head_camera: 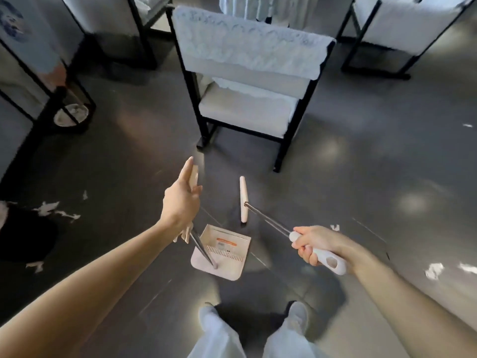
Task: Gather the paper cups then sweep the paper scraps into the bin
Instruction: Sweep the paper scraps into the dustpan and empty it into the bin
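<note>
My left hand (180, 200) holds the top handle of a long-handled dustpan (227, 254), whose beige pan sits on the dark floor just ahead of my feet. My right hand (313, 244) grips the white handle of a broom; its metal pole runs forward to the narrow cream broom head (243, 200) on the floor right of the pan. White paper scraps (55, 210) lie on the floor at the left, and more scraps (435, 270) lie at the right. No paper cups or bin can be made out.
A white cushioned chair with a black frame (247, 99) stands straight ahead. More chairs stand at the back left and back right. A black-framed stand with a round base (71, 117) is at the left. A dark shape (23, 233) sits at the left edge.
</note>
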Demonstrator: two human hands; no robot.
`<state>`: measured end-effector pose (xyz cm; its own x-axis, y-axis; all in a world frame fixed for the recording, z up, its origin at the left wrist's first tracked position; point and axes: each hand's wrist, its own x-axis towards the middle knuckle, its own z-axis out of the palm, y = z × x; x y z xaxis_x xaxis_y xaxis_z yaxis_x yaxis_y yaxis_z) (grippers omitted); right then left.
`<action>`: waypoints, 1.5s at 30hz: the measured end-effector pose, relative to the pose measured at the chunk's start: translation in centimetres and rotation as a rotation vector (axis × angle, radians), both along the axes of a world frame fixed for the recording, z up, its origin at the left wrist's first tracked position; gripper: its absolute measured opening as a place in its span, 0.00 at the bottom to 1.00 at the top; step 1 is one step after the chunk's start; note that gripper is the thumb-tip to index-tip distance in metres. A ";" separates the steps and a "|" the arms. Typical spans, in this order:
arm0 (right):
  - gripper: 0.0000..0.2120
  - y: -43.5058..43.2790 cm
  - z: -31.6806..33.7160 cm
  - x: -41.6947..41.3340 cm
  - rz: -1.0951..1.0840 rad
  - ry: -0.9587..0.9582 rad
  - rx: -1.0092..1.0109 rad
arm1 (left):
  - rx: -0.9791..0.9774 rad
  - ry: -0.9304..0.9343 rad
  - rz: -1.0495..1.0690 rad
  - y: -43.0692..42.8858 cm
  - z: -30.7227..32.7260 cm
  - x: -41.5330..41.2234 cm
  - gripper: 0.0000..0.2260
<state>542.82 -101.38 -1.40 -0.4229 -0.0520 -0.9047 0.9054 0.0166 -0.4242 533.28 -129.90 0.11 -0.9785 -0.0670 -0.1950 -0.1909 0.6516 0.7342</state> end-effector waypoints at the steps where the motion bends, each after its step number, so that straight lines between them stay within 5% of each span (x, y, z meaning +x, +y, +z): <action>1: 0.26 2.3 -0.3 0.9 -0.028 -0.004 0.002 | 0.002 0.001 -0.020 2.3 -0.1 0.1 0.29; 14: 0.27 32.6 -1.8 4.3 -0.200 -0.006 0.003 | -0.035 0.062 0.044 32.3 -1.0 -3.3 0.30; 32: 0.24 69.1 -1.7 -14.9 -0.481 0.024 -0.069 | -0.059 0.127 -0.195 71.9 -0.5 -25.3 0.30; 45: 0.12 107.1 -2.4 -25.5 -0.655 0.082 -0.144 | -0.105 0.140 -0.473 115.3 -2.2 -41.0 0.30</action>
<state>517.33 5.70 -3.76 -0.4752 0.1208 -0.8715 0.6738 -0.5870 -0.4488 492.33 -14.61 -2.10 -0.9226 0.3783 -0.0756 0.2391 0.7145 0.6576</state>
